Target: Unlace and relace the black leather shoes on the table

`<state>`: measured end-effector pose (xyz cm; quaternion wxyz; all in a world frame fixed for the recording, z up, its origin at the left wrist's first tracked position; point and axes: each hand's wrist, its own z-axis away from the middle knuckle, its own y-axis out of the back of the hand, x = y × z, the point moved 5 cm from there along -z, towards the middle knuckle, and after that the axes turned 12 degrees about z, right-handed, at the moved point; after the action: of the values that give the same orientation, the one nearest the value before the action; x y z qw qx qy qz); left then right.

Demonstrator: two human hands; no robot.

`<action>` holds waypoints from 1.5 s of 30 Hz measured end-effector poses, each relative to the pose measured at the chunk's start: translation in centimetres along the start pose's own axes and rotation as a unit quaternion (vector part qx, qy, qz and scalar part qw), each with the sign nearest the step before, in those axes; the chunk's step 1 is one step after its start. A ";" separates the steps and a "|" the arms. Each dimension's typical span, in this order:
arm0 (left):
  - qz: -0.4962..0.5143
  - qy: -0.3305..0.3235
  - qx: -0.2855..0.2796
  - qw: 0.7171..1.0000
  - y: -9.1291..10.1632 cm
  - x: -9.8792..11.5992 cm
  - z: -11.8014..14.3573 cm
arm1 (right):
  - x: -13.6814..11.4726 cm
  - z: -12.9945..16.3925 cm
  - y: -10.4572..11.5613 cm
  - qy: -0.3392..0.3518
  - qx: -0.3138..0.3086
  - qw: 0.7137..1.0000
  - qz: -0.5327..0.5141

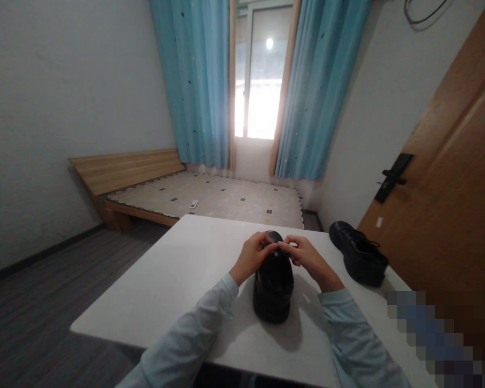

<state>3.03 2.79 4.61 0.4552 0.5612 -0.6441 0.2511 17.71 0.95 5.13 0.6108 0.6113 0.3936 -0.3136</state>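
A black shoe [274, 280] stands on the white table with its heel toward me and its toe pointing to the window. Over its front part, my left hand [255, 254] pinches thumb and finger together. My right hand [301, 252] makes a similar pinch from the other side, and the fingertips of both hands nearly meet. Whatever thin thing is between the fingers is too small to make out; the shoe's lacing area is mostly hidden by the hands. A second black shoe [359, 253], with laces showing, rests at the table's right edge.
The white table [145, 291] has its far edge close to a bed [226, 196] with a small white remote [193, 204] on it. A wooden door [448, 161] with a black handle is at the right. Blue curtains [202, 81] flank the window. A pixelated patch covers the lower right.
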 end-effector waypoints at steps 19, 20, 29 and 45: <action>0.112 0.042 -0.043 0.992 0.3 -0.1 0.1 | 1.0 0.1 -0.5 -0.050 -0.038 0.973 -0.223; 0.083 0.033 -0.045 0.995 0.4 0.1 0.1 | 1.0 0.1 -0.4 -0.046 -0.045 0.974 -0.219; -0.047 0.022 -0.060 0.997 1.0 0.4 0.1 | 1.4 -0.1 0.0 -0.028 -0.050 0.992 -0.110; -0.110 0.047 -0.107 0.987 1.5 -0.2 0.0 | 2.5 -0.2 0.2 -0.064 -0.068 0.995 -0.018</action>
<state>1.61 3.29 4.74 0.5674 0.5640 -0.5796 0.1549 19.08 1.36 3.04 0.6691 0.5399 0.3851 -0.3354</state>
